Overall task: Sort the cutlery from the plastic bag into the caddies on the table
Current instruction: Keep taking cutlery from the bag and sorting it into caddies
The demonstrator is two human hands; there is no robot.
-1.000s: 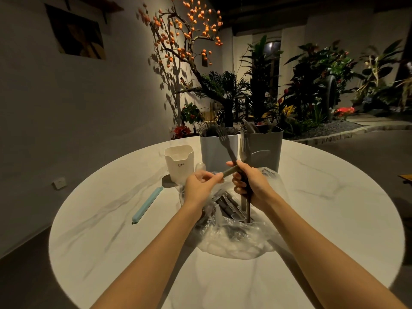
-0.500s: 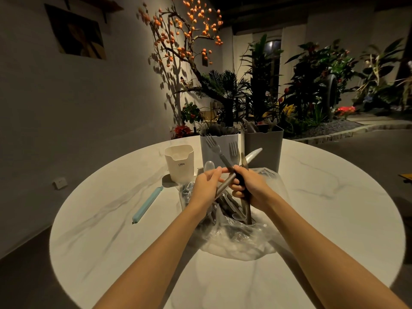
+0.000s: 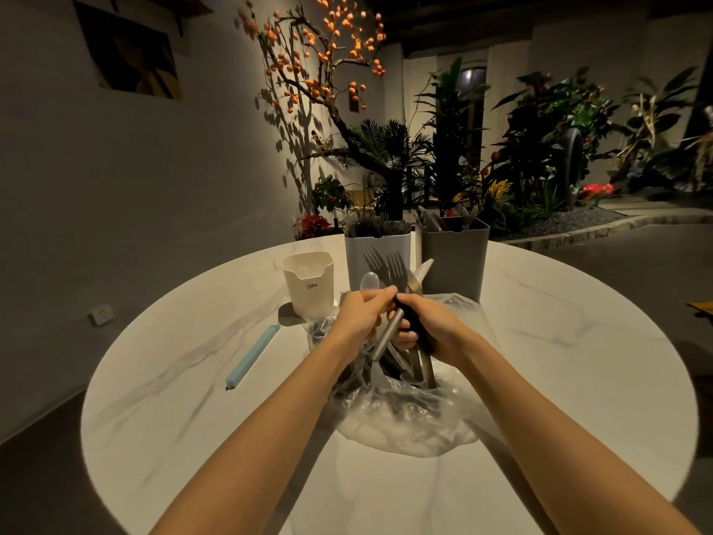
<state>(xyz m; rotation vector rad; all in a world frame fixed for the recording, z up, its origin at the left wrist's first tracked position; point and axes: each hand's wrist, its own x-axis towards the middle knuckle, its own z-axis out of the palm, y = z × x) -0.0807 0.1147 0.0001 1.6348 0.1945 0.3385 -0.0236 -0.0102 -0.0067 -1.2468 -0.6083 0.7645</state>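
2 bare forearms reach in from the bottom edge, with no sleeve, watch, bracelet or glove on either. The left hand [image 3: 362,314] and the right hand [image 3: 436,330] are bare too, and no ring shows on the visible fingers.

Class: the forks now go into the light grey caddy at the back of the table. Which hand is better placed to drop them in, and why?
The left hand: it pinches near the forks, which stand directly before the light grey caddy. The right hand holds the bundle's handles in its grip.
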